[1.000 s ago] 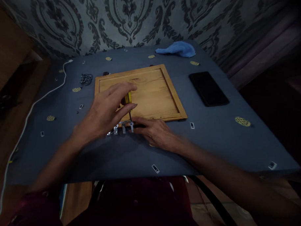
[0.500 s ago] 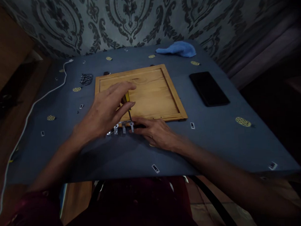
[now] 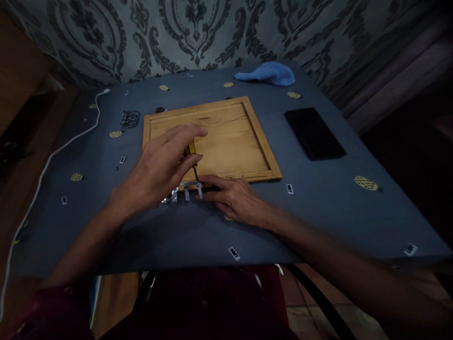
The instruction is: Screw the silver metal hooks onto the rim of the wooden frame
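Note:
My left hand [image 3: 157, 167] grips a screwdriver [image 3: 192, 159] with a yellow and black handle, held upright with its tip down at the near edge of a wooden tray [image 3: 233, 140]. The tip meets a small metal bracket with hooks [image 3: 184, 190] lying against that edge. My right hand [image 3: 237, 199] rests flat on the blue table beside the bracket, its fingertips pressing at the bracket's right end.
A black phone [image 3: 314, 133] lies right of the tray. A blue cloth [image 3: 267, 73] sits at the far edge. A bunch of metal parts [image 3: 130, 119] and a white cable [image 3: 62, 146] lie on the left. Small stickers dot the table [image 3: 324, 211].
Almost nothing differs. My left fingers shifted slightly on the screwdriver handle; both hands stay at the bracket.

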{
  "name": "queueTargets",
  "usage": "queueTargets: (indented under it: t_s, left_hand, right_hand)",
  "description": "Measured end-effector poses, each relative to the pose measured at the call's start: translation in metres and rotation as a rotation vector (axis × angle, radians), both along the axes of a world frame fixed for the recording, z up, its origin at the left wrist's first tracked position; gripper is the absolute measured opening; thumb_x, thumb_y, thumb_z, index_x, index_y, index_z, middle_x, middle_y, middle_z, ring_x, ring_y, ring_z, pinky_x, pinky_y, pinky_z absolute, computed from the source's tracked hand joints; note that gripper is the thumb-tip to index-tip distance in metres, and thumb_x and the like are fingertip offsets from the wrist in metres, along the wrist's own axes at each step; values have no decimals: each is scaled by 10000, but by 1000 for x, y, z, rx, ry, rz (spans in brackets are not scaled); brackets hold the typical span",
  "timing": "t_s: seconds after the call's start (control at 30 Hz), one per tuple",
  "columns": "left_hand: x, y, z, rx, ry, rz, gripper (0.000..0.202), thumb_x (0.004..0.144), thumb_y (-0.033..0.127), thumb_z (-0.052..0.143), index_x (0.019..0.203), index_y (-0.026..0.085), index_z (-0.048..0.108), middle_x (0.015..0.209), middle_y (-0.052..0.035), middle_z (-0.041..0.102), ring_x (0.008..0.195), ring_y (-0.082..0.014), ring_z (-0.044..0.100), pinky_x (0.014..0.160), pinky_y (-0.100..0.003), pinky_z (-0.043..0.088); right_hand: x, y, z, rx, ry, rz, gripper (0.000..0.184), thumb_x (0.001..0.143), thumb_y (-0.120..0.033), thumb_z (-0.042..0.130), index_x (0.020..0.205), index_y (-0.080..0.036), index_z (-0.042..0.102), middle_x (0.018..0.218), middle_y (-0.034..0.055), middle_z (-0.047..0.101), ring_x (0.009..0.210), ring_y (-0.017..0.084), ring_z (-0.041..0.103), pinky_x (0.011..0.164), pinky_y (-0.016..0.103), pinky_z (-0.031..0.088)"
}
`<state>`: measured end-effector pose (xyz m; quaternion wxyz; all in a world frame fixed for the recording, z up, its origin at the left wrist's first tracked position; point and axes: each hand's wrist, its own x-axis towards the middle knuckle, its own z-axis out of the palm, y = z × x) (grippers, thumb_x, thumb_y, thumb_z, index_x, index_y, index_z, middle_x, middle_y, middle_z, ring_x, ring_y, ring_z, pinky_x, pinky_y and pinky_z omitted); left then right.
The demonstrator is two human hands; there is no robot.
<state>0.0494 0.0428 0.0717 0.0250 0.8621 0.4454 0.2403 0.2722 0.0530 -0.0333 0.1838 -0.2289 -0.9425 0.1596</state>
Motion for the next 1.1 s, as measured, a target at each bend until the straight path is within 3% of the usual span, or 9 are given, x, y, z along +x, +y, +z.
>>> queueTargets:
  t_s: [0.27, 0.43, 0.63, 0.93, 1.1]
  left_hand:
    - [-3, 0, 2, -5, -19, -58, 332, 1013, 229, 526, 1337, 172, 571, 1252, -92, 710, 1141, -216, 695, 1014, -365, 575]
    - [-2, 0, 1, -19, 4, -6, 352, 1013, 304, 558, 1347, 193, 562, 1281, -100, 691, 1052, -217, 722, 951, -369, 599]
    - [-2, 1, -2, 43, 1, -47, 334, 1015, 251, 545, 1340, 178, 552, 1287, -99, 683, 1191, -250, 680, 986, -389, 587]
    - [-6, 1, 0, 6, 8, -111, 359, 1022, 210, 496, 1380, 192, 516, 1340, -84, 653, 1287, -260, 628, 1071, -429, 548]
    - [-6, 0, 2, -18, 37, -101, 374, 1026, 221, 508, 1395, 163, 502, 1327, -106, 659, 1253, -252, 649, 1061, -415, 549]
  right_hand:
    - [-2, -1, 1, 43, -17, 7, 408, 861, -33, 573, 1161, -227, 771, 1452, 113, 608, 1004, 223, 728, 702, 315, 569]
    - [-2, -3, 4, 55, -62, 9, 401, 860, -38, 588, 1176, -218, 757, 1450, 121, 598, 996, 220, 713, 683, 307, 553]
    - [0, -2, 2, 40, -44, 11, 390, 871, -50, 588, 1184, -212, 754, 1475, 134, 576, 1027, 238, 716, 709, 321, 565]
    - [0, -2, -2, 17, 8, 21, 408, 870, -43, 573, 1196, -210, 753, 1487, 134, 572, 1097, 260, 711, 799, 384, 600]
    - [0, -1, -1, 18, 25, 21, 386, 860, -49, 574, 1157, -203, 767, 1469, 137, 597, 1078, 271, 728, 775, 389, 606]
